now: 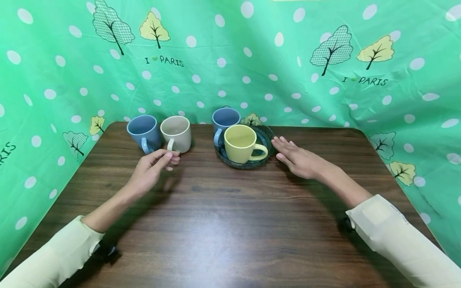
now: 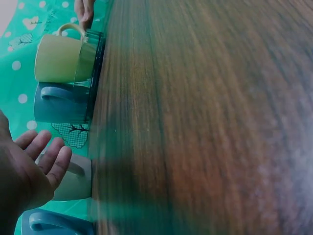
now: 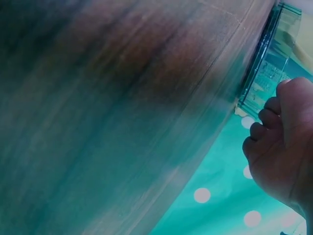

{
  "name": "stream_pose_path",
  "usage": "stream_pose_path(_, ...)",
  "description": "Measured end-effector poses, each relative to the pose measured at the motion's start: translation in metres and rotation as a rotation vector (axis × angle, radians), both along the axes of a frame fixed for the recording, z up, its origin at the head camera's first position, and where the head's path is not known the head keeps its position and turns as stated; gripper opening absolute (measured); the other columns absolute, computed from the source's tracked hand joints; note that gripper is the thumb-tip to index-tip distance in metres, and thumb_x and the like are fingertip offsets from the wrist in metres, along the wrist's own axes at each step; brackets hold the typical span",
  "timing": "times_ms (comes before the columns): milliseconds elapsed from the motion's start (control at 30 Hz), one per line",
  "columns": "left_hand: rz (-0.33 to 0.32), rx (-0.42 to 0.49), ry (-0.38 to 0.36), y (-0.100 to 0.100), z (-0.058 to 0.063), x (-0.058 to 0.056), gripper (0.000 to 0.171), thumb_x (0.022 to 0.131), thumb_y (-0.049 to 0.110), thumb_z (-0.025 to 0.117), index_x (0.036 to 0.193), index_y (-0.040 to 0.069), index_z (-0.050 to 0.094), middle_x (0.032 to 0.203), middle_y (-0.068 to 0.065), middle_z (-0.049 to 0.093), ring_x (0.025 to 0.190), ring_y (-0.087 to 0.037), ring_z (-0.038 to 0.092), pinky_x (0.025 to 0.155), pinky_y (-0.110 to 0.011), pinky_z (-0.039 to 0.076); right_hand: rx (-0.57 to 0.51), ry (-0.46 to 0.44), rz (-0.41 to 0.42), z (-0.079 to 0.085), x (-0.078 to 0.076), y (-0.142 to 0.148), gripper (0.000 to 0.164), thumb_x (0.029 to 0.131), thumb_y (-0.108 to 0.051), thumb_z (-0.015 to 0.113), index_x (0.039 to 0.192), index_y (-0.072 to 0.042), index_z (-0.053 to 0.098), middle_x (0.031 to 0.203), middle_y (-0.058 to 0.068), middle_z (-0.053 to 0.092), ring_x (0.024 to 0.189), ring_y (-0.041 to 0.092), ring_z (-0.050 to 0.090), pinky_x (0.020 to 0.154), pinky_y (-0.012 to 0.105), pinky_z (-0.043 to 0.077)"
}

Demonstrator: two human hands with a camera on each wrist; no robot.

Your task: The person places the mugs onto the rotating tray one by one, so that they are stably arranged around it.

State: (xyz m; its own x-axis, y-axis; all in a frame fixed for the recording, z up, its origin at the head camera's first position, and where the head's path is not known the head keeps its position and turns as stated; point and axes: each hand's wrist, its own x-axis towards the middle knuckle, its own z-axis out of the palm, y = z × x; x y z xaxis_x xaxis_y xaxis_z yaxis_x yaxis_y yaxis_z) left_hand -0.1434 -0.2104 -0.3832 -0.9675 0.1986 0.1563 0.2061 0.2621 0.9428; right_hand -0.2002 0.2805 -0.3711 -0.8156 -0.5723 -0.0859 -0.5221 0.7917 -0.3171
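A pale grey mug [image 1: 176, 134] stands at the back left of the table, its handle facing the front. My left hand [image 1: 154, 170] is just in front of that handle, fingers loosely extended and not curled round it; contact cannot be told. Close beside the grey mug on its left is a blue mug [image 1: 144, 132]. A dark clear glass dish [image 1: 246, 165] holds a yellow mug [image 1: 240, 145], handle to the right, and a second blue mug [image 1: 226, 118] behind it. My right hand [image 1: 300, 160] lies palm down with straight fingers at the dish's right rim.
The dark wood table [image 1: 216, 224] has its back edge close behind the mugs. A green dotted curtain [image 1: 248, 64] with printed trees hangs behind and along both sides.
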Motion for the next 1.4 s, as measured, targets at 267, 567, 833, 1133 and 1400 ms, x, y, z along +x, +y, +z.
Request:
stream_pose_path(267, 0.063, 0.142, 0.026, -0.003, -0.004, -0.002, 0.035, 0.121, 0.016, 0.053, 0.127, -0.015, 0.068, 0.105, 0.007, 0.083, 0.100, -0.007, 0.079, 0.084, -0.021, 0.065, 0.013, 0.016, -0.009, 0.001, 0.003, -0.002, 0.060, 0.125, -0.025, 0.040, 0.177, 0.000, 0.027, 0.185, 0.028, 0.024, 0.175, 0.048, 0.019, 0.142, 0.067, 0.021)
stream_pose_path(567, 0.129, 0.212, 0.006, -0.007, -0.006, -0.006, 0.031, 0.121, 0.018, 0.053, 0.127, -0.008, 0.068, 0.106, 0.008, 0.081, 0.102, -0.007, 0.078, 0.089, -0.022, 0.065, 0.011, 0.010, -0.026, 0.001, 0.006, -0.003, 0.060, 0.125, -0.028, 0.040, 0.178, -0.002, 0.028, 0.186, 0.026, 0.024, 0.175, 0.047, 0.019, 0.142, 0.066, 0.022)
stream_pose_path(833, 0.181, 0.146, -0.013, -0.008, -0.006, -0.006, 0.037, 0.122, 0.021, 0.051, 0.139, -0.011, 0.061, 0.109, 0.011, 0.076, 0.103, -0.004, 0.076, 0.094, -0.019, 0.063, 0.008, 0.012, -0.024, 0.002, 0.007, -0.004, 0.060, 0.125, -0.029, 0.040, 0.177, -0.002, 0.029, 0.185, 0.026, 0.025, 0.175, 0.046, 0.020, 0.142, 0.066, 0.022)
stream_pose_path(1133, 0.155, 0.079, -0.060, -0.009, -0.009, -0.009, 0.043, 0.123, 0.028, 0.050, 0.147, -0.007, 0.056, 0.116, 0.012, 0.073, 0.105, -0.002, 0.075, 0.095, -0.019, 0.062, -0.016, 0.017, -0.017, 0.003, 0.011, -0.004, 0.060, 0.125, -0.030, 0.041, 0.176, 0.000, 0.032, 0.184, 0.026, 0.028, 0.174, 0.047, 0.022, 0.141, 0.067, 0.023)
stream_pose_path(1400, 0.122, 0.122, -0.101, -0.006, -0.011, -0.012, 0.045, 0.122, 0.028, 0.051, 0.149, -0.008, 0.054, 0.117, 0.005, 0.074, 0.099, -0.003, 0.078, 0.090, -0.021, 0.066, -0.005, -0.001, -0.026, 0.002, 0.014, -0.003, 0.060, 0.125, -0.029, 0.040, 0.177, -0.002, 0.030, 0.186, 0.024, 0.026, 0.176, 0.044, 0.019, 0.143, 0.066, 0.020)
